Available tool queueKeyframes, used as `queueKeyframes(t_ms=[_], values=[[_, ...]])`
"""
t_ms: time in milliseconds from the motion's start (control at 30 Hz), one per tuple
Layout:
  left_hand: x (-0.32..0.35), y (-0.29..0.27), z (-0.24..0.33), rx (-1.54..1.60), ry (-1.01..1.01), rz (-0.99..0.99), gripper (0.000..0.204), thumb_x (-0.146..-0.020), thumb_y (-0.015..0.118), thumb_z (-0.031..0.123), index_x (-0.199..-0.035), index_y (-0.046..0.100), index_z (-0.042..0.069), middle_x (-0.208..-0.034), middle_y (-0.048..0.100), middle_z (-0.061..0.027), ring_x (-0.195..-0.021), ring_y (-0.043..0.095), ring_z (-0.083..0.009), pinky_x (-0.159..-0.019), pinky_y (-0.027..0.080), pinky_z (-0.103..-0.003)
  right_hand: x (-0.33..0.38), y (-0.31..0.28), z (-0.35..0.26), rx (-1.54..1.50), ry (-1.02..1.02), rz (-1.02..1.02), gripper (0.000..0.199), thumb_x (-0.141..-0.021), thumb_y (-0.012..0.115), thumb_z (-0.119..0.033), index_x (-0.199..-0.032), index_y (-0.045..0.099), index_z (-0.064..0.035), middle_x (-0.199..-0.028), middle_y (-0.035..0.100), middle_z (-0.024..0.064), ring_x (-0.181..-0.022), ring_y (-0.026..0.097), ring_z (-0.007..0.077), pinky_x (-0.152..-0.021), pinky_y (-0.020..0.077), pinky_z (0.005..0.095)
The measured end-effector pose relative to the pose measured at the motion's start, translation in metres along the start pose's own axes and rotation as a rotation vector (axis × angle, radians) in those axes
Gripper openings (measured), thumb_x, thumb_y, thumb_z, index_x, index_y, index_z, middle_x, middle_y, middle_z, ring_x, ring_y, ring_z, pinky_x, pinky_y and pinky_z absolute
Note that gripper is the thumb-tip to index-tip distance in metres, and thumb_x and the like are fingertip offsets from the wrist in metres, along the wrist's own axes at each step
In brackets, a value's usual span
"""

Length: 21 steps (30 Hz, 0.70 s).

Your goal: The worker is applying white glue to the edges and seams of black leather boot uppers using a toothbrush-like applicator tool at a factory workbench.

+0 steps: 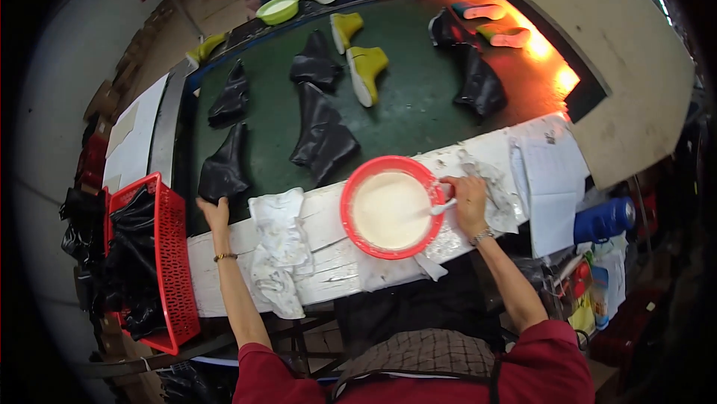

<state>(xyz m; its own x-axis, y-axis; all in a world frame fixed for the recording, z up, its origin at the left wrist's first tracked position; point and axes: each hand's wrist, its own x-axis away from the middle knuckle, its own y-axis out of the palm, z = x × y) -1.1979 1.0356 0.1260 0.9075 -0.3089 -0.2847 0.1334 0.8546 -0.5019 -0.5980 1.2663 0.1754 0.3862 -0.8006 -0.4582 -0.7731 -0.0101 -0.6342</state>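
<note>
My right hand (469, 206) pinches a white tool (442, 207) at the red bowl (346, 207)'s right rim; my left hand (215, 216) touches a black boot upper (226, 167)'s lower edge, grip unclear, green belt (267, 139) rightward.

A plain dark red top (293, 380) with short sleeves (551, 340) is worn. Its front is covered by a grey-brown apron (422, 352), which is crossed by a grid of darker lines and edged in black. The left wrist (224, 248) is circled by a thin, dark-and-golden bracelet (225, 257), the right wrist (478, 231) by a silvery band (482, 237).
</note>
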Motion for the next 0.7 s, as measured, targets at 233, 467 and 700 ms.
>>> queueKeyframes(t_ms=[233, 467, 700], values=[[0.04, -0.02, -0.003, 0.027, 0.028, 0.241, 0.071, -0.091, 0.064, 0.009, -0.154, 0.032, 0.004, -0.125, 0.061, -0.0215, -0.097, 0.065, -0.031, -0.086, 0.054, -0.039, 0.01, -0.007, -0.01, -0.017, -0.014, 0.364, 0.036, -0.098, 0.062, -0.029, -0.123, 0.066, -0.0044, -0.093, 0.063, 0.0103, -0.09, 0.054, 0.028, -0.087, 0.0421, 0.0411], [0.059, 0.018, 0.007, 0.341, 0.034, 0.186, 0.037, -0.104, 0.054, 0.022, -0.136, 0.047, 0.005, -0.103, 0.068, -0.0112, -0.083, 0.066, -0.0183, -0.07, 0.056, -0.029, 0.019, -0.011, 0.008, -0.149, 0.221, 0.64, 0.019, -0.096, 0.066, -0.02, -0.103, 0.062, -0.0023, -0.091, 0.06, 0.0132, -0.088, 0.054, 0.0297, -0.081, 0.0444, 0.0406], [0.034, 0.012, -0.033, 0.279, -0.018, 0.264, 0.037, -0.108, 0.052, 0.035, -0.118, 0.05, -0.001, -0.104, 0.068, -0.0132, -0.073, 0.065, -0.02, -0.06, 0.056, -0.029, 0.015, -0.012, 0.001, -0.076, 0.152, 0.639, 0.019, -0.092, 0.071, -0.016, -0.092, 0.057, -0.0038, -0.086, 0.056, 0.0106, -0.086, 0.053, 0.0297, -0.079, 0.0435, 0.0414]])
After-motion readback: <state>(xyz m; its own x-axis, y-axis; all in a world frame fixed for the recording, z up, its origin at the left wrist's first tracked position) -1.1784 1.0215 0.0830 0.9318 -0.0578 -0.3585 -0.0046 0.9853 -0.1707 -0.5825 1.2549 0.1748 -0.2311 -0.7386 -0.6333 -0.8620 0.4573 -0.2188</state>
